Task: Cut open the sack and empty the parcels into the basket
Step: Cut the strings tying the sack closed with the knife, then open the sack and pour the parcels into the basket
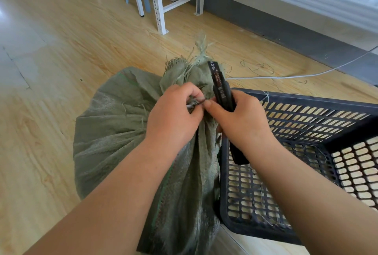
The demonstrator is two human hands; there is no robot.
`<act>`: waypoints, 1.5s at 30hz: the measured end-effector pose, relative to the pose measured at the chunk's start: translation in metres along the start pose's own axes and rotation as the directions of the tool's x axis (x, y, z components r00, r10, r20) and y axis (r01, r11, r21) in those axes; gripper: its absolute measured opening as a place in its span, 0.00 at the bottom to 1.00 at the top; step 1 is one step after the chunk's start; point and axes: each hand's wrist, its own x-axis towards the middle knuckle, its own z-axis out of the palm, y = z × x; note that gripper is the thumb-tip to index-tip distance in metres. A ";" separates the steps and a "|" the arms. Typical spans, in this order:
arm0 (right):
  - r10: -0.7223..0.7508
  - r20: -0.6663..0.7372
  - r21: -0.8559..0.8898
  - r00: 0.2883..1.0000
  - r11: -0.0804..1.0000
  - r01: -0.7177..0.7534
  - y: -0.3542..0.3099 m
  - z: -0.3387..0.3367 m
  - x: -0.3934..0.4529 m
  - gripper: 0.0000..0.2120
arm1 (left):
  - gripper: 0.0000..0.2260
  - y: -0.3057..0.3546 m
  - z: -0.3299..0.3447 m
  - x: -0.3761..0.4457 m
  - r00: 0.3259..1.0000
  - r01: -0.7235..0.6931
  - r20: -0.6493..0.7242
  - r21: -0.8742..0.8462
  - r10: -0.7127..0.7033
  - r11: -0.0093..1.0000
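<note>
A green woven sack (114,124) stands on the floor in front of me, its neck bunched and tied, with frayed fibres sticking up at the top. My left hand (173,115) pinches the tie at the sack's neck. My right hand (241,119) grips a black utility knife (219,83), its long body pointing up and away, and its thumb presses near the tie. The blade itself is hidden. A black slotted plastic basket (306,111) sits right of the sack, touching it. No parcels are visible.
The floor is light wood laminate with loose green threads scattered behind the sack. A white cable (306,74) runs across the floor behind the basket. White metal rack legs (159,9) and chair legs stand at the back, beside a dark skirting along the wall.
</note>
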 end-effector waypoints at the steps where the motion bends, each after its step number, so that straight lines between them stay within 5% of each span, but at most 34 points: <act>1: 0.008 0.004 0.016 1.000 1.000 -0.008 0.000 0.001 0.001 0.07 | 0.05 0.001 0.000 -0.001 1.000 -0.013 -0.003 0.005 0.013 1.000; 7: 0.068 0.026 0.131 0.997 0.989 -0.071 0.005 0.004 0.007 0.07 | 0.14 0.001 -0.001 -0.003 1.000 -0.026 -0.012 0.017 0.026 1.000; 10: 0.111 0.029 0.196 0.993 0.974 -0.115 0.006 0.001 0.009 0.07 | 0.27 0.004 -0.002 -0.004 0.984 -0.045 -0.160 0.168 0.072 0.985; 13: 0.151 0.033 0.277 0.988 0.948 -0.154 0.004 -0.001 0.009 0.07 | 0.25 0.009 -0.001 -0.005 0.945 -0.106 -0.270 0.280 0.184 0.954; 16: 0.170 0.004 0.343 0.985 0.925 -0.161 0.001 -0.009 0.013 0.08 | 0.25 0.008 0.001 -0.005 0.961 -0.178 -0.185 0.143 0.203 0.974; 19: 0.201 -0.027 0.400 0.979 0.900 -0.174 0.001 -0.030 0.021 0.09 | 0.31 0.010 0.003 0.000 0.995 -0.095 0.013 0.005 0.095 0.995; 23: 0.295 -0.054 0.545 0.954 0.809 -0.220 0.007 -0.068 0.032 0.08 | 0.30 0.026 0.009 0.016 0.969 -0.018 0.243 0.275 -0.051 0.961; 27: 0.363 -0.101 0.695 0.926 0.692 -0.196 0.011 -0.118 0.044 0.07 | 0.18 0.072 0.003 0.044 0.994 -0.051 0.112 0.397 0.007 0.917; 30: 0.362 -0.159 0.734 0.918 0.665 -0.135 0.014 -0.158 0.050 0.07 | 0.15 0.126 0.009 0.063 0.985 -0.169 0.046 0.176 0.164 0.970; 34: 0.344 -0.176 0.790 0.922 0.608 -0.076 0.019 -0.207 0.056 0.07 | 0.19 0.197 0.042 0.083 0.943 -0.290 0.177 0.023 0.282 0.957; 38: 0.342 -0.123 0.833 0.931 0.546 -0.090 0.031 -0.246 0.057 0.06 | 0.14 0.246 0.078 0.099 0.928 -0.218 0.271 -0.157 0.254 0.963; 41: 0.379 -0.166 0.846 0.911 0.530 -0.066 0.048 -0.271 0.059 0.05 | 0.07 0.267 0.103 0.105 0.918 -0.222 0.323 -0.058 0.229 0.973; 45: 0.420 -0.354 0.806 0.836 0.591 0.044 0.069 -0.311 0.069 0.05 | 0.09 0.275 0.124 0.113 0.925 -0.166 0.373 0.234 0.069 0.958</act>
